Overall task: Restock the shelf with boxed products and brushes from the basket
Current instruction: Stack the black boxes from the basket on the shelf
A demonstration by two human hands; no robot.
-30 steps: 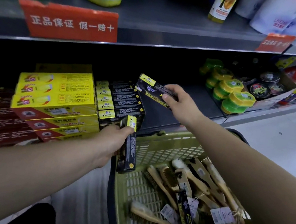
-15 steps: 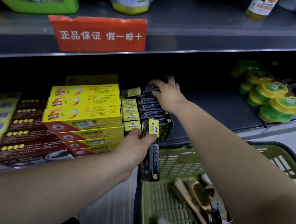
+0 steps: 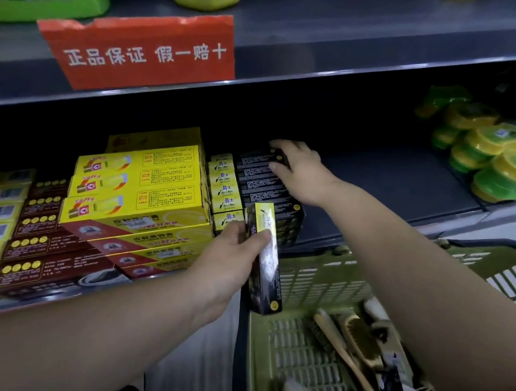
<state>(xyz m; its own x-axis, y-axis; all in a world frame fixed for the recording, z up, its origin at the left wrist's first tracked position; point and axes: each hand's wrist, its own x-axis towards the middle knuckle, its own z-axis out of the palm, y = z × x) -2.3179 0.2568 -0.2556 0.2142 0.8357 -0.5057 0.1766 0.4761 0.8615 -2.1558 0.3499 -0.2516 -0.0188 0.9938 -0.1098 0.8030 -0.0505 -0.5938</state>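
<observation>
Right hand [image 3: 300, 171] has shoved its black box [image 3: 255, 156] further back on the stack [image 3: 270, 194] near the front edge of the shelf [image 3: 385, 187], grip still pinching it. Left hand [image 3: 227, 257] same as before, grip pinching the spare box [image 3: 268, 264] upright.

Bare shelf [image 3: 385, 187] lies open between the black boxes [image 3: 261, 185] and green tubs [image 3: 504, 172], under the upper shelf [image 3: 337, 56], with the basket [image 3: 324, 258] rim just before it. The right hand [image 3: 300, 171] grips the stack's top; the left hand [image 3: 227, 257] holds a box [image 3: 266, 256] at its front.
</observation>
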